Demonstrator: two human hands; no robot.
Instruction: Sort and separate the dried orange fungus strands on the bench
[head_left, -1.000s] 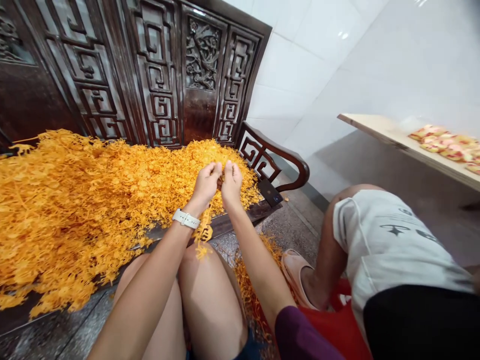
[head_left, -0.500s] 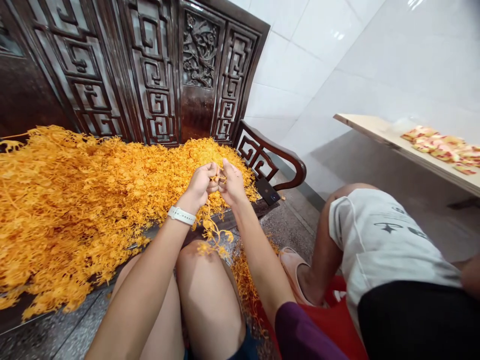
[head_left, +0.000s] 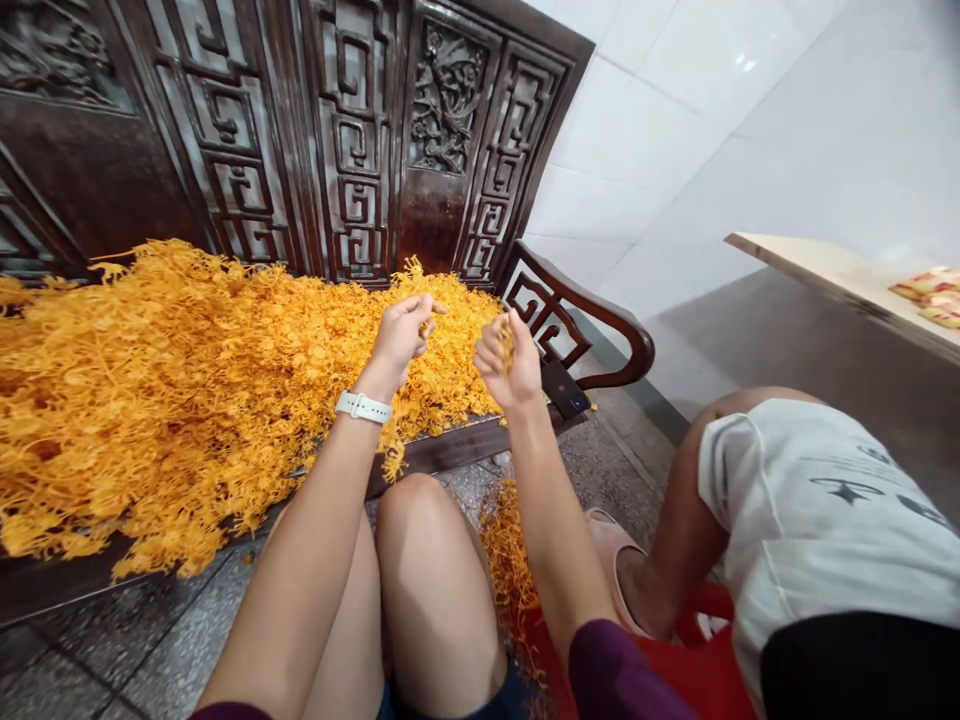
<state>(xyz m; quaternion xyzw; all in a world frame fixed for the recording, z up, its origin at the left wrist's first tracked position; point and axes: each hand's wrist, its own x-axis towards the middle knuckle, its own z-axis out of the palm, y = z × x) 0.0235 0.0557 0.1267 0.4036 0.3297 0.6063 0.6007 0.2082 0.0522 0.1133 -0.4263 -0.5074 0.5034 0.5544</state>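
A long heap of orange stringy plastic pieces covers the seat of a dark carved wooden bench. Above the heap's right part, my left hand, with a white watch band on the wrist, has its fingers curled round an orange piece; part of it dangles below the palm. Apart from it, to the right, my right hand is closed on a small orange piece that shows between thumb and fingers.
A black phone lies at the bench's right end by the curved armrest. More orange pieces are down by a red object. At right sits a person in pale shorts, below a wooden shelf with colourful packets.
My hands, together before, have moved apart, the right one to the right. The orange strand that hung between them now hangs only under my left hand. The view has shifted left.
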